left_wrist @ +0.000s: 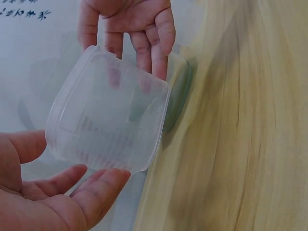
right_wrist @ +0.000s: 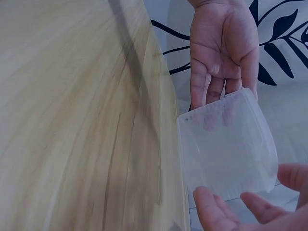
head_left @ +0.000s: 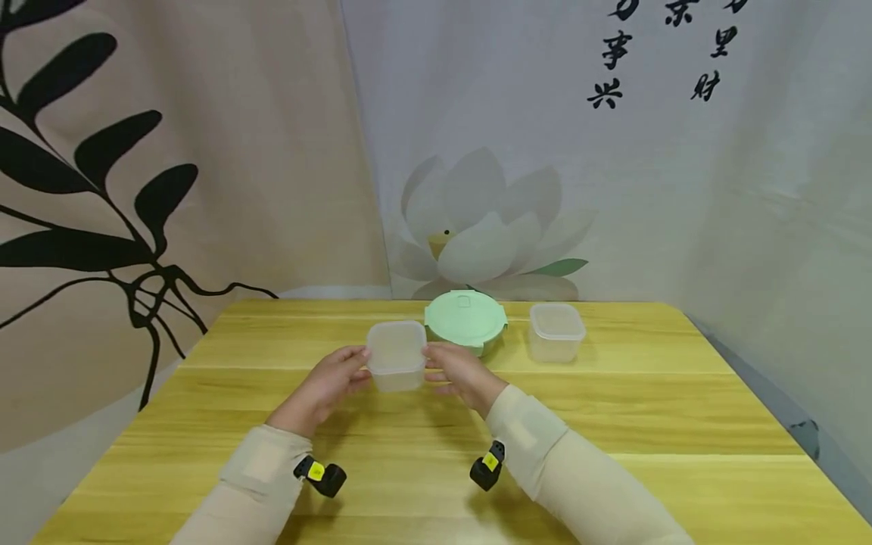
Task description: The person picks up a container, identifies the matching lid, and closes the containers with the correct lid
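Observation:
A clear plastic food container [head_left: 397, 371] with a frosted lid is held up off the table between both hands. From one side my left hand [head_left: 334, 382] grips it, thumb at the lid's edge and fingers lower down on the wall. My right hand [head_left: 463, 371] holds the opposite side in the same way. In the left wrist view the container [left_wrist: 108, 115] shows its see-through wall, with the right hand's fingers visible through it. The right wrist view has the same container [right_wrist: 228, 144] tilted in the frame, the left hand [right_wrist: 224, 43] beyond it.
Just behind the right hand stands a round bowl with a green lid [head_left: 466, 318]. Farther right is a second clear lidded container [head_left: 556, 333]. The wooden table [head_left: 613, 469] ends at a printed curtain [head_left: 286, 151] at the back.

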A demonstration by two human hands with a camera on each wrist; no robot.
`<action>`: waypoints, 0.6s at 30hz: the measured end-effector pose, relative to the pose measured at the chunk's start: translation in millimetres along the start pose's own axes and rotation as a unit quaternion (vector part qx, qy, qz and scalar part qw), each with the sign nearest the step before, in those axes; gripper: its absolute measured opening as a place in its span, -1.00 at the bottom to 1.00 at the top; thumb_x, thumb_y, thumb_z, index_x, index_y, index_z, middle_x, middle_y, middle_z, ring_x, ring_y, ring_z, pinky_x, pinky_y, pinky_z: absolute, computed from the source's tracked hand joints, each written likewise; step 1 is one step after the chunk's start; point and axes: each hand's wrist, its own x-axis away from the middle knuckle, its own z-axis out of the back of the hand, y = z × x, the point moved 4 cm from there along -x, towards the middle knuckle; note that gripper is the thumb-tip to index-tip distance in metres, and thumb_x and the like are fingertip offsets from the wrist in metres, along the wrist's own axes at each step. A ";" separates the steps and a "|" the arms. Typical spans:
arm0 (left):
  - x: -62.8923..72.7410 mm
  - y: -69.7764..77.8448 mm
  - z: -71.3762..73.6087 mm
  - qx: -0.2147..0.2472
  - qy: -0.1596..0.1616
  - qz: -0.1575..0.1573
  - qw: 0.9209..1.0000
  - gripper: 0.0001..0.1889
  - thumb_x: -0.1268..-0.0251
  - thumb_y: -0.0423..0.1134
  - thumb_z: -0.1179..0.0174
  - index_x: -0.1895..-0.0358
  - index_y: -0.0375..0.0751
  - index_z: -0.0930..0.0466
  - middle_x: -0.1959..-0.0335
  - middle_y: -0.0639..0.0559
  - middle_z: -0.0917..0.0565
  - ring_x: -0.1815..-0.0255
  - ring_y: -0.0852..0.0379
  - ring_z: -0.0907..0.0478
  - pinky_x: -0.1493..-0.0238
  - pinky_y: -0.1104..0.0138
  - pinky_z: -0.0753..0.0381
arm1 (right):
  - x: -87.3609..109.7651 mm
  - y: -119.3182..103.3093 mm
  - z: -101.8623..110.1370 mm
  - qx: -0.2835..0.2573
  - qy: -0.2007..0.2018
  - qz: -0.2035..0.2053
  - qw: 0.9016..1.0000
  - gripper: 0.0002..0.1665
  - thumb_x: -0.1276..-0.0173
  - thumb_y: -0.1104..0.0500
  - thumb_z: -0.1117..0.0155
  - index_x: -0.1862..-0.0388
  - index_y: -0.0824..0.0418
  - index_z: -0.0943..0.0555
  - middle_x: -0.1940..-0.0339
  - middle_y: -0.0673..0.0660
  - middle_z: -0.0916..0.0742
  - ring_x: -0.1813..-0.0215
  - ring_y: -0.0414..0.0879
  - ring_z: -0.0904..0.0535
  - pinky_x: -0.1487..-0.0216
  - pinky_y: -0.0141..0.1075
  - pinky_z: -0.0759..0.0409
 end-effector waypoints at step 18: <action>-17.6 1.0 10.8 0.042 0.069 0.008 0.997 -0.54 -0.59 -0.17 0.19 -0.27 -0.54 -0.19 -0.32 -0.34 -0.25 -0.29 -0.23 -0.28 -0.38 0.02 -0.26 | -22.1 -6.2 -11.5 -0.035 0.003 -0.005 0.999 -0.36 -0.53 0.01 0.06 -0.46 0.32 -0.22 -0.35 0.42 -0.40 -0.33 0.29 -0.38 -0.28 0.11 -0.40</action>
